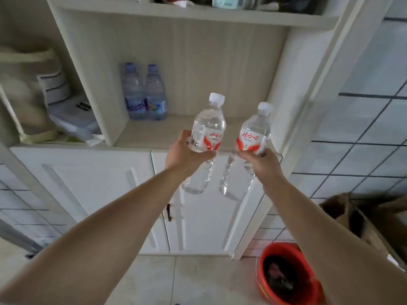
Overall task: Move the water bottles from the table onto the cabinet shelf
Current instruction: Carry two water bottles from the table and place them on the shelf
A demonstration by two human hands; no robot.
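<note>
Two clear bottles hang before the cabinet shelf [176,133]: left hand [187,154] wraps one bottle [206,137], right hand [261,162] wraps the other bottle [251,146]. Lift both over the lip, setting them upright at four o'clock of the blue-capped pair [144,93] (keep clear).

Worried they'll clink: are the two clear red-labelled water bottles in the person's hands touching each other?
Apart. The head view shows white cabinet door between the left hand's clear red-labelled bottle and the right hand's clear red-labelled bottle along their whole length.
</note>
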